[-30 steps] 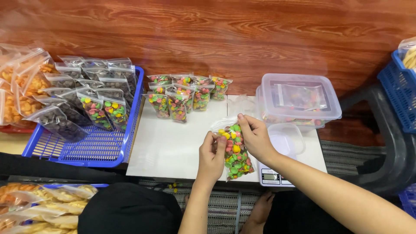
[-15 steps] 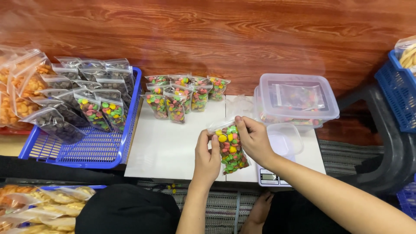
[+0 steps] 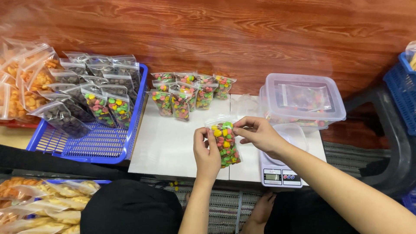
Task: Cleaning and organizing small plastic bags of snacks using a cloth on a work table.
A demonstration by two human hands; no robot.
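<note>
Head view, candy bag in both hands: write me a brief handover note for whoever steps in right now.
Left hand pinches the left top edge of the small clear bag of coloured candies; right hand pinches its right top corner. The bag is held upright above the white board.
Done: a cluster of filled candy bags stands at the board's far edge, and more bags lie in the blue basket.
Nearby: the digital scale by the right wrist, with the lidded clear container behind it.
Left: whether the zip strip on this bag is closed cannot be told. Confirm that, then place it with the others.
</note>
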